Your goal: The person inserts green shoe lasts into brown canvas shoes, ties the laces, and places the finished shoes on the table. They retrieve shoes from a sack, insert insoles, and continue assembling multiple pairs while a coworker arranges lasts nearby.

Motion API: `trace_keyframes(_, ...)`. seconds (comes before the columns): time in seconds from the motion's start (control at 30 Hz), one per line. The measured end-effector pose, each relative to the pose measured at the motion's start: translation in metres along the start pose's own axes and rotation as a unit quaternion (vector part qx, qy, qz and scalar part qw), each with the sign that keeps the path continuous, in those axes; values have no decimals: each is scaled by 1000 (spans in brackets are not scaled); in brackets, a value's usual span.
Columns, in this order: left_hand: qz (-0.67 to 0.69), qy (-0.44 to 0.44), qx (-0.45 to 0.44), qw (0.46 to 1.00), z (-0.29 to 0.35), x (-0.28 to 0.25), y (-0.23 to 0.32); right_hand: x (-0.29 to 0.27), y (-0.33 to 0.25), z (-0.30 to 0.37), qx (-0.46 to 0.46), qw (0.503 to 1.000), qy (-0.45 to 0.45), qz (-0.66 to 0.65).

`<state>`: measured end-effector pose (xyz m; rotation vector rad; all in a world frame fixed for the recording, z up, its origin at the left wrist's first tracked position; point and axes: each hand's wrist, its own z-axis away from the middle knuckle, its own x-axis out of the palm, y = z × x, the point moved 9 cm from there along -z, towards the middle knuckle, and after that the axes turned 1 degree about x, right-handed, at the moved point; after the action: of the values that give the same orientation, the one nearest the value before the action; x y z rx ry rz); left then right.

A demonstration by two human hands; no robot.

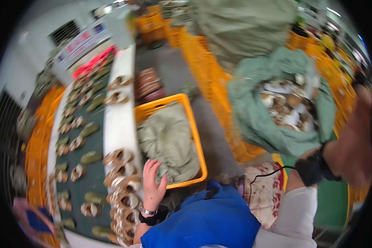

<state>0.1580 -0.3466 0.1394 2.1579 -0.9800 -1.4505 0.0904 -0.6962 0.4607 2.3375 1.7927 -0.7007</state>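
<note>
My left hand is empty, its fingers stretched upward and the thumb apart. It hovers between a row of brown-and-white shoes on the white ledge and a yellow crate lined with grey-green cloth. My right hand, smeared by motion, reaches up along the right rim; its fingers cannot be made out. Nearest to it is a large green sack, its mouth folded open around a heap of brown and white pieces, probably shoe parts.
Left of the ledge, a dark green conveyor belt carries brown shoes and olive-green pieces in rows. Orange crates line the aisle ahead. Below the sack is a red-and-white patterned cushion with a black cable. Another person's arm shows at lower left.
</note>
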Motion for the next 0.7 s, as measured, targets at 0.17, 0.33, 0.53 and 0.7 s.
trace_keyframes(0.17,52,-191,138,970,-26,82,23,-21,191,196,410,874,67,252)
trace_keyframes(0.33,117,-299,237,917,-36,131,58,32,207,391,563,652,-196,468)
trace_keyframes(0.53,163,-362,350,848,-80,190,126,-20,216,371,571,715,-78,396)
trace_keyframes(0.7,199,-396,360,821,-161,259,185,-146,288,403,644,671,144,338)
